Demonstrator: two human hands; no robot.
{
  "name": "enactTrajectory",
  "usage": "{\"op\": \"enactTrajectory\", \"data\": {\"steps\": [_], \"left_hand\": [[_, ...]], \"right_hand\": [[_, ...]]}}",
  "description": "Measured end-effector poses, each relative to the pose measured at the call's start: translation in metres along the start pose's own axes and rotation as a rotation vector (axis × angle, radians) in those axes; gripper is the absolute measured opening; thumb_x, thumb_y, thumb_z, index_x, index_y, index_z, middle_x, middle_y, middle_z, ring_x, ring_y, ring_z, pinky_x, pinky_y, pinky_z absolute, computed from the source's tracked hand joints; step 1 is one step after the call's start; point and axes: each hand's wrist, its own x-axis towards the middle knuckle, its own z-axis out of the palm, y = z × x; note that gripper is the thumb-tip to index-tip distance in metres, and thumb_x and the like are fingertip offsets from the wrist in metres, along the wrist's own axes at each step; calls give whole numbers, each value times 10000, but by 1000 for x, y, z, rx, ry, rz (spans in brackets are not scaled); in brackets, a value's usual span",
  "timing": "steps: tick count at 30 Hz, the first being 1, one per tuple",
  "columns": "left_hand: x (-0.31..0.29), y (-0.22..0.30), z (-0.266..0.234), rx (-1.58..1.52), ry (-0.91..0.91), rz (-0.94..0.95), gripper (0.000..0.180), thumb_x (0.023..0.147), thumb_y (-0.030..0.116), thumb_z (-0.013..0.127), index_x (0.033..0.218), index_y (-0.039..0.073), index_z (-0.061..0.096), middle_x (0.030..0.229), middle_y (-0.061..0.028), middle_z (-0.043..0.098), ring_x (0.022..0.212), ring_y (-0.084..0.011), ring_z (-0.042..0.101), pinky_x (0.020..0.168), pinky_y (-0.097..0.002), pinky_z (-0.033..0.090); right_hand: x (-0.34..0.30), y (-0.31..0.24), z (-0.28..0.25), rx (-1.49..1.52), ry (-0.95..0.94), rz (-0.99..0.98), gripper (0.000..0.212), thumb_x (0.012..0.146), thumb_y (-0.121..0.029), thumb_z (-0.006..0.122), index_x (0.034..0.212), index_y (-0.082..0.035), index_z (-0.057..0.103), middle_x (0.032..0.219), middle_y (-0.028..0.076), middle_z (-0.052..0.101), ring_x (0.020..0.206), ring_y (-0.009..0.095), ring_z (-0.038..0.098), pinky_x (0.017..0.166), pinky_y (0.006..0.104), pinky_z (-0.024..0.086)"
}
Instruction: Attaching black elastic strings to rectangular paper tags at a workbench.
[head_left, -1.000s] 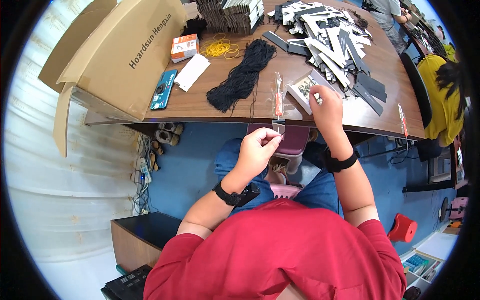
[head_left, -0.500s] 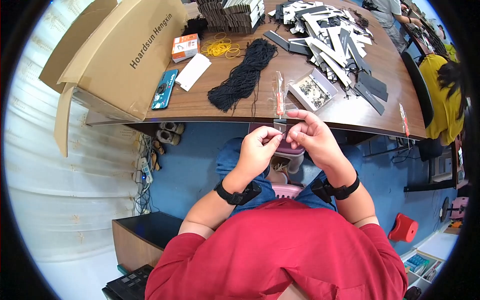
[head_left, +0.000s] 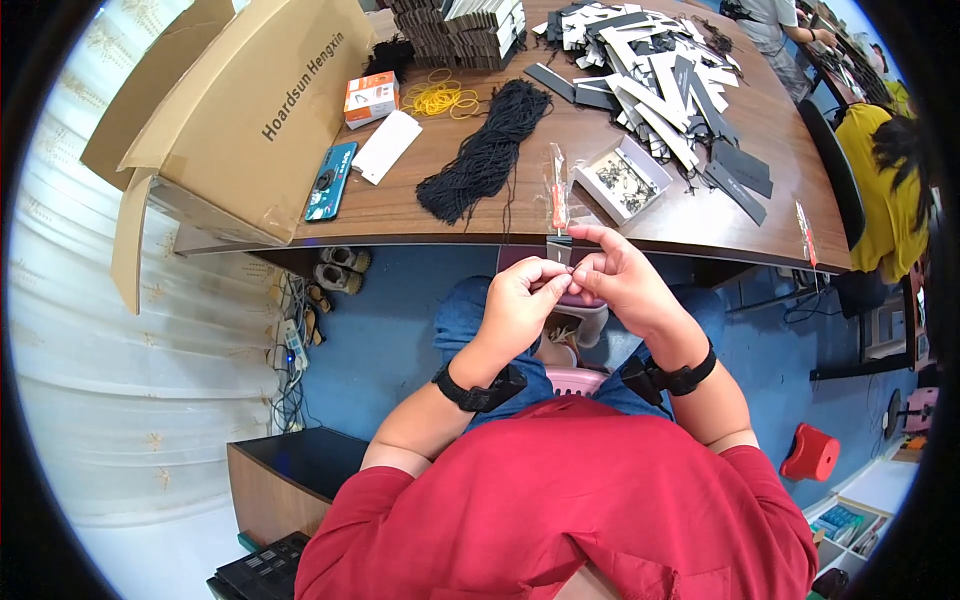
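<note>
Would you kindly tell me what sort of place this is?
Likely a small workshop: the table holds heaped black and white strips, a bundle of black cord and a box of small pieces.

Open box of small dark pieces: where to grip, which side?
Probably pinch the box by its near-left wall, coming from the near left: that straight edge faces bare tabletop, while tags crowd the far right. Keep it level; the top is open.

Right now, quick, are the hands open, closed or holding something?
Left hand: closed in a pinch; anything held is too small to tell.
Right hand: pinched closed at the left fingertips; whatever it holds can't be told.
</note>
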Motion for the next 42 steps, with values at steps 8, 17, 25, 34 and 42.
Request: {"op": "enactTrajectory", "data": {"steps": [8, 17, 25, 34, 42], "left_hand": [[2, 5, -5, -319, 29, -134, 89, 878, 72, 570, 874, -11, 602, 748, -29, 588, 621, -57, 497, 543, -190, 424], [11, 17, -34, -673, 194, -100, 80, 906, 113, 532, 917, 37, 553, 751, -12, 505, 539, -47, 390, 454, -184, 325], [-2, 17, -101, -454, 441, 8, 87, 908, 122, 538, 905, 39, 563, 724, 0, 499, 469, -23, 344, 382, -155, 254], [-7, 16, -115, -317, 534, 58, 97, 897, 117, 562, 910, 21, 575, 698, 17, 525, 442, -7, 318, 382, -152, 239], [-5, 11, -93, -222, 459, -19, 105, 888, 118, 575, 915, 17, 569, 695, 6, 523, 454, -3, 339, 398, -152, 254]], "right_hand": [[6, 22, 4, -130, 38, -142, 431, 845, -32, 594, 1236, 8, 419, 841, 21, 563, 758, 71, 539, 654, 202, 456], [-9, 60, 11, -54, -278, 310, 149, 887, -139, 576, 965, -20, 619, 815, 45, 655, 634, 58, 561, 550, 169, 416], [-18, 38, -30, -139, -149, 340, 100, 864, -101, 605, 898, -25, 661, 743, 15, 645, 589, 40, 545, 503, 167, 403], [-25, 32, -40, -280, -117, 276, 147, 863, -16, 529, 928, -11, 661, 723, 7, 620, 572, 45, 540, 489, 175, 401], [-27, 16, -34, -444, 34, 196, 210, 856, -13, 526, 1051, 7, 600, 722, 42, 639, 585, 85, 601, 507, 200, 441]]}}
